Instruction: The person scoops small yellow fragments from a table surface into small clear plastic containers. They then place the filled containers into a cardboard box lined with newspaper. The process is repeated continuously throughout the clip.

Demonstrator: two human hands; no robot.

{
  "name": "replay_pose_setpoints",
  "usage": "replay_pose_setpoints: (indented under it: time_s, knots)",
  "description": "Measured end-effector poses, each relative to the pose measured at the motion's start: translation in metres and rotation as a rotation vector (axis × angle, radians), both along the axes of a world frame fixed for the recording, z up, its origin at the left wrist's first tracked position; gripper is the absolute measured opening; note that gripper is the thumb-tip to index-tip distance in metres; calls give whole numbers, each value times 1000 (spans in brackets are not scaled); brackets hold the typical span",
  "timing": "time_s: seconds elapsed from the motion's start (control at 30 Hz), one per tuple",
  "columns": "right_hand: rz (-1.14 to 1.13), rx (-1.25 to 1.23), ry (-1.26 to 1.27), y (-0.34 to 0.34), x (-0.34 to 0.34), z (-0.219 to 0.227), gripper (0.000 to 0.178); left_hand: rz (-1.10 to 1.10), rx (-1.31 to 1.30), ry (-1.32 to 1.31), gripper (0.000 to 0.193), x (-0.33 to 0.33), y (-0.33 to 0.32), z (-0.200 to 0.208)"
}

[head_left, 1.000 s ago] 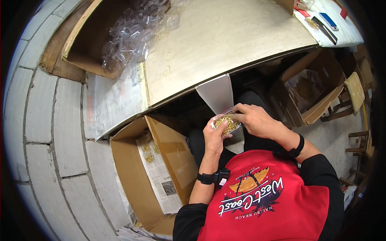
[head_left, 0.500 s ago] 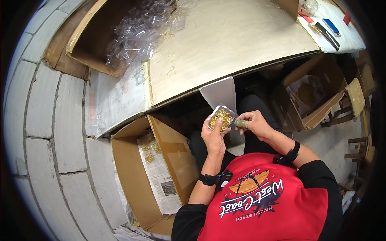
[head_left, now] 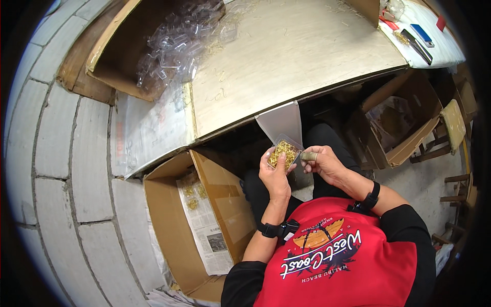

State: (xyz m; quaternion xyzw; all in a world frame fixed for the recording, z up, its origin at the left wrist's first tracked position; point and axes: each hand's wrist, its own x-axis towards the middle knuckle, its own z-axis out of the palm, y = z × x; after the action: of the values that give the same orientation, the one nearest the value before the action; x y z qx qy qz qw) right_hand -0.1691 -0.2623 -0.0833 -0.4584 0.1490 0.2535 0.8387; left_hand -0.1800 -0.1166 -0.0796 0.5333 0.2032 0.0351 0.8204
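A small clear plastic box (head_left: 293, 139) filled with thin gold-coloured metal pieces (head_left: 283, 153) rests in my left hand (head_left: 275, 176). The fingers wrap its left side, with the thumb lying over the front, above the gold pieces. Close to the box's right edge is my right hand (head_left: 325, 165), thumb and fingers pinched together. A dull greenish-brown covering (head_left: 308, 156) wraps one of its digits. Whatever is between those fingertips, if anything, is too small to make out. Both hands are held above my lap, just in front of the bench edge.
Clear plastic boxes (head_left: 176, 53) lie heaped on the bench (head_left: 286, 56), by a tipped carton (head_left: 115, 56). Left of my legs, an open carton (head_left: 176, 250) holds newspaper (head_left: 207, 240) and filled boxes (head_left: 192, 197). Another carton (head_left: 404, 148) stands right, near a wooden stool (head_left: 452, 125).
The view has shifted slightly. My left hand still holds the box, which has tilted a little, and the right hand stays pinched beside it.
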Motion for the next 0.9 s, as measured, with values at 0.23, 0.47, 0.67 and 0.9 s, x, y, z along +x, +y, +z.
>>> replay_pose_setpoints:
  time_s: [0.23,0.47,0.67,0.9]
  knots:
    - [41,-147,-102,-4,3,2,16,-110,19,-9,31,-2,0,0]
    - [272,-192,-35,-13,15,-11,20,-154,85,-106,32,-5,-2,-4]
    - [208,-140,-35,-16,12,13,28,-137,-10,25,31,0,4,0]
    - [239,-874,-534,-10,14,-5,31,-185,-20,46,31,0,2,-1]
